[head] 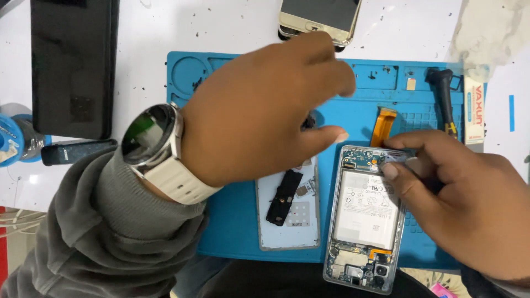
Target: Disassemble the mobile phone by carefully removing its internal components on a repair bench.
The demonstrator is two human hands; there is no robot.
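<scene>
- Opened phone (365,215) lies lower right of centre, back off, white battery (367,209) showing; long axis runs top-to-bottom of frame, tilted slightly.
- Right hand (469,198) sits at the phone's upper right corner, fingers pinched narrow on a small silvery part or tool (blurred, can't tell which) touching the board end by the orange flex cable (383,126).
- Left hand (259,110) hovers mid-frame above the mat, fingers half spread & motion-blurred, holding nothing I can see; thumb tip points toward the phone's top edge. Watch w/ pale strap (160,149) on the wrist, grey sleeve below.
- Key relation: phone lies right of and below the L hand, directly under the R hand's fingertips, so R hand is the nearer one.
- Removed back cover (288,212) lies just left of the phone, parallel to it, a black part resting on it.
- Surface: blue repair mat (232,232) w/ moulded trays along its top edge, on a white, speckled bench.
- Around: black tablet-like slab (72,60) upper left, gold phone (319,16) top centre, black-handled tool (444,99) upper right, solder spool (14,140) at left edge.
</scene>
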